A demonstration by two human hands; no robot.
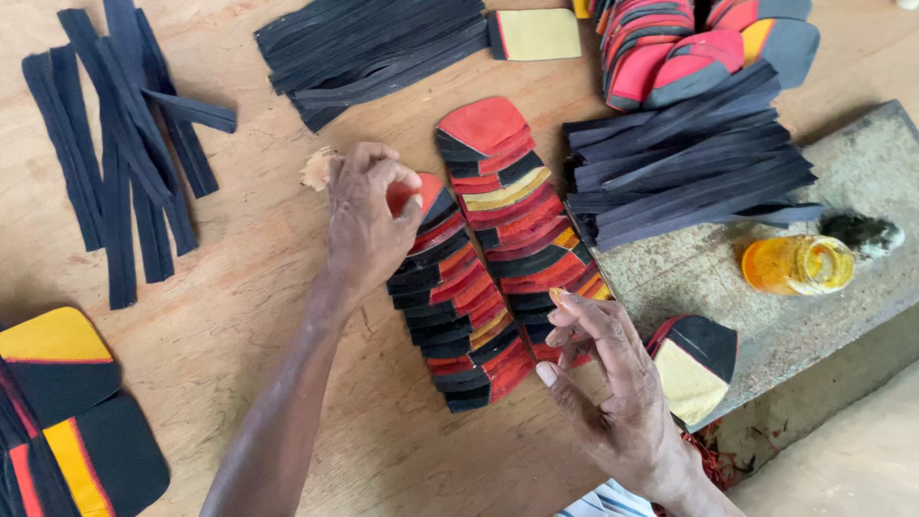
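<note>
Spreading across wooden table (249, 287): leather pieces (459, 287), stone slab (766, 287)

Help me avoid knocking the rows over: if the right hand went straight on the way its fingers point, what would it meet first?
Probably the right hand would meet the near end of the overlapped row of red, black and yellow curved leather pieces; its fingertips already seem to touch it.

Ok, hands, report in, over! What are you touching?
Left hand pinching top red piece of left fanned row. Right hand open, fingertips at right row's lower end. Black strips alongside, nothing blocking.
</note>
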